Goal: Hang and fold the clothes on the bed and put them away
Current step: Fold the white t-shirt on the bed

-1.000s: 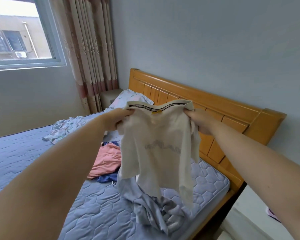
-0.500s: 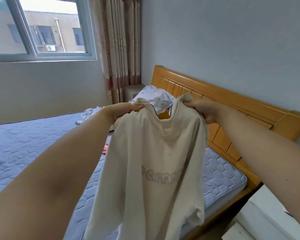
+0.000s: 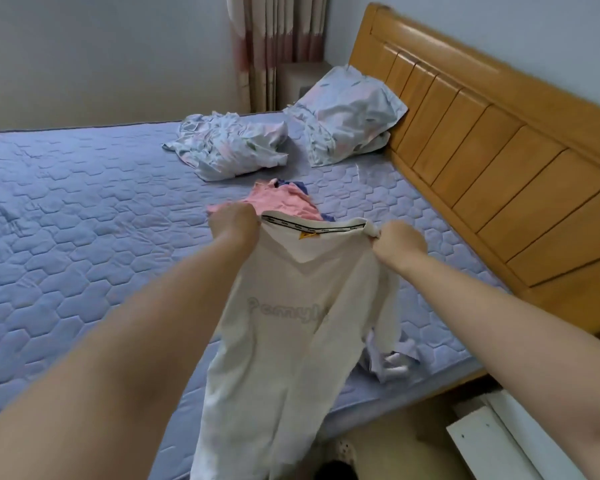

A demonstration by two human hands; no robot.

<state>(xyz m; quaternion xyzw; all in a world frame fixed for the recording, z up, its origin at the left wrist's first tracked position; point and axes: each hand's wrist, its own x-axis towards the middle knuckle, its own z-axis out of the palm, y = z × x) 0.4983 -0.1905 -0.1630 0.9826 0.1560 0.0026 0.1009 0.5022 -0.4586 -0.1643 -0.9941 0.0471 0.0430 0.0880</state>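
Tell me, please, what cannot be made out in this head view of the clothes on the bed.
Head view, cream shirt: hem cut off by the bottom edge; chest print faint, its end lost in a fold.
Neck tape: lettering too small.
Pink garment: partly behind the left hand and the shirt.
Lavender garment: mostly behind the shirt.

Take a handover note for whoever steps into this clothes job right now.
Left grip and right grip each hold the cream shirt at its collar, lifted over the bed.
Pink garment and blue garment lie crumpled together behind it; a pale garment sits near the bed's edge.
Done: nothing visibly folded.
Left: fold or hang all of these, put away.
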